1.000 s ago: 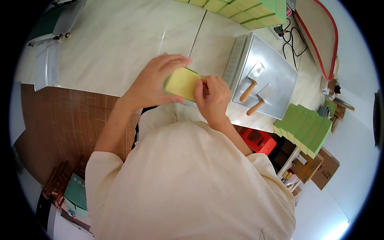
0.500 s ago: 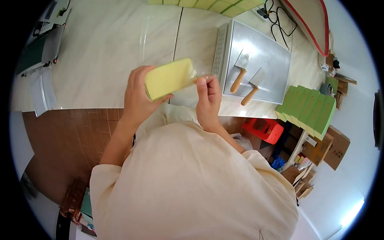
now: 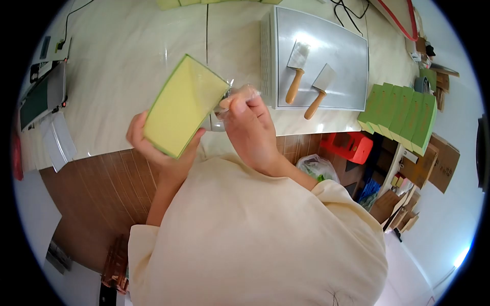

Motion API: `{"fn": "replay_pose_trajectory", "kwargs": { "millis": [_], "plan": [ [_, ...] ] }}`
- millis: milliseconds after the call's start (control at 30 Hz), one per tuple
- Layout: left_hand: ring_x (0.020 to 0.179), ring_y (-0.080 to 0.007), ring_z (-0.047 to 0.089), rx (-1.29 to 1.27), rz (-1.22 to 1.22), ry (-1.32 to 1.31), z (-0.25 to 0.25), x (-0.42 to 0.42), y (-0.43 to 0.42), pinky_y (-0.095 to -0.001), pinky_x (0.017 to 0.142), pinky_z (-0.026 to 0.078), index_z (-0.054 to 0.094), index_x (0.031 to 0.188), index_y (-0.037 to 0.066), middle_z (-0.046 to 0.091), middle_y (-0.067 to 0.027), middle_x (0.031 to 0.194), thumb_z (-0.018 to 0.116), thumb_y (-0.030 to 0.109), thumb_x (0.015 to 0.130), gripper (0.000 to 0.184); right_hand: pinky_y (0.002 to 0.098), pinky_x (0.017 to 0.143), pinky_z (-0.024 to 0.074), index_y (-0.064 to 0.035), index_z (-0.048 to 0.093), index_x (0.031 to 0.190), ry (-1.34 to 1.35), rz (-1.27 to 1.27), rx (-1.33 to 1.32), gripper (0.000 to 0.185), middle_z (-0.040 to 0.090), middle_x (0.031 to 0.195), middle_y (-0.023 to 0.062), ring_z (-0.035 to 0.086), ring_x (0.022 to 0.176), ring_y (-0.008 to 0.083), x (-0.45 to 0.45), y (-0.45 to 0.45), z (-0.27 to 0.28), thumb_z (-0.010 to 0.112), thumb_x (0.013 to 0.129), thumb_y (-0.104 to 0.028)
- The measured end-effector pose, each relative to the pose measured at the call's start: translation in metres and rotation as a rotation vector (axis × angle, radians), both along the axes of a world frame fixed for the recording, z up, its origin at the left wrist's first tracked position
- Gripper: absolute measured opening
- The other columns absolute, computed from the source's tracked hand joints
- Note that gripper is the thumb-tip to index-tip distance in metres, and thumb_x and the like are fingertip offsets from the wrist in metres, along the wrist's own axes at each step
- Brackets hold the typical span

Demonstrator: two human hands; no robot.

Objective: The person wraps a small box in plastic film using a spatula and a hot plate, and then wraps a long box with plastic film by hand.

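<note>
My left hand (image 3: pixel 161 153) grips a yellow box with green edges (image 3: pixel 184 104) by its lower end, the fingers on one side and the thumb on the other. The box is tilted, its broad yellow face turned up toward me. At its right corner my right hand (image 3: pixel 251 127) pinches crumpled clear plastic film (image 3: pixel 244 95). Part of the film still lies against the box's upper right face. On the metal hot plate (image 3: pixel 347 66) to the right rest two spatulas with wooden handles, the nearer spatula (image 3: pixel 317 102) and the farther spatula (image 3: pixel 295 84).
A row of green boxes (image 3: pixel 400 109) stands at the table's right end, with more yellow-green boxes (image 3: pixel 214 7) along the far edge. Clear plastic sheets (image 3: pixel 57 137) hang over the left front edge. Black cables (image 3: pixel 349 13) lie behind the hot plate. Below is a red stool (image 3: pixel 352 147).
My left hand has turned the box more upright and shifted it left. My right hand has moved slightly left and now has more film bunched in its fingers. The view has shifted too.
</note>
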State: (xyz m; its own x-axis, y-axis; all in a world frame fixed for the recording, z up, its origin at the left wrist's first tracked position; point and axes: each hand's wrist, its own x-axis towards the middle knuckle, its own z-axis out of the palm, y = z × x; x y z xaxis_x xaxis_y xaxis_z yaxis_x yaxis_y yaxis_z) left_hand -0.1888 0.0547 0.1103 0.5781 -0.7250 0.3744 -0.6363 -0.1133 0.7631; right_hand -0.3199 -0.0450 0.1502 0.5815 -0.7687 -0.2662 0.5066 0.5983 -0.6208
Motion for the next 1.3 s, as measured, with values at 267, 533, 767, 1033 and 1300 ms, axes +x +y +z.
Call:
{"fn": "replay_pose_trajectory", "kwargs": {
  "millis": [267, 533, 767, 1033, 1300],
  "plan": [
    [0.117, -0.0266, 0.04, -0.107, 0.008, -0.439, 0.044, 0.016, -0.016, -0.0396, 0.096, 0.037, 0.035, 0.134, 0.005, 0.041, -0.0084, 0.125, 0.093, 0.045, 0.062, 0.101, 0.0215, 0.066, 0.0333, -0.0105, 0.047, 0.092, 0.03, -0.087, -0.235, 0.015, 0.045, 0.083, -0.005, 0.036, 0.073, 0.0048, -0.011, -0.006, 0.022, 0.062, 0.096, -0.008],
    [0.114, -0.0272, 0.043, -0.165, 0.006, -0.453, 0.044, 0.018, -0.014, -0.0398, 0.095, 0.038, 0.039, 0.132, 0.005, 0.043, -0.0092, 0.124, 0.092, 0.05, 0.06, 0.1, 0.0265, 0.067, 0.0309, -0.0107, 0.045, 0.095, -0.052, -0.044, -0.292, 0.016, 0.046, 0.081, -0.0019, 0.035, 0.072, 0.0095, -0.014, -0.005, 0.021, 0.06, 0.098, -0.014],
    [0.116, -0.0306, 0.043, -0.186, 0.019, 0.005, -0.009, 0.002, -0.017, -0.0411, 0.093, 0.041, 0.038, 0.132, 0.003, 0.041, -0.014, 0.127, 0.096, 0.026, 0.058, 0.097, 0.0237, 0.059, 0.0293, -0.0096, 0.043, 0.087, 0.013, 0.016, 0.085, 0.019, 0.039, 0.071, -0.0033, 0.031, 0.065, 0.0072, 0.014, -0.01, -0.003, 0.044, 0.103, -0.021],
    [0.119, -0.0345, 0.041, 0.038, 0.214, 0.0, -0.058, -0.005, 0.003, -0.0446, 0.098, 0.04, 0.035, 0.135, 0.004, 0.039, -0.0173, 0.129, 0.094, 0.022, 0.061, 0.096, 0.0265, 0.053, 0.0254, -0.0112, 0.036, 0.076, 0.291, -0.08, -0.137, 0.026, 0.033, 0.066, -0.0021, 0.029, 0.059, 0.0087, 0.048, 0.003, -0.05, 0.039, 0.101, -0.02],
    [0.123, -0.0353, 0.036, 0.048, 0.331, 0.244, -0.063, 0.018, 0.018, -0.0474, 0.102, 0.036, 0.03, 0.141, 0.002, 0.034, -0.0184, 0.133, 0.081, 0.047, 0.076, 0.094, 0.0279, 0.05, 0.0251, -0.0097, 0.038, 0.073, 0.287, -0.337, 0.132, 0.024, 0.038, 0.065, -0.0007, 0.032, 0.057, 0.0095, 0.001, -0.005, -0.098, 0.042, 0.096, -0.016]
  ]
}}
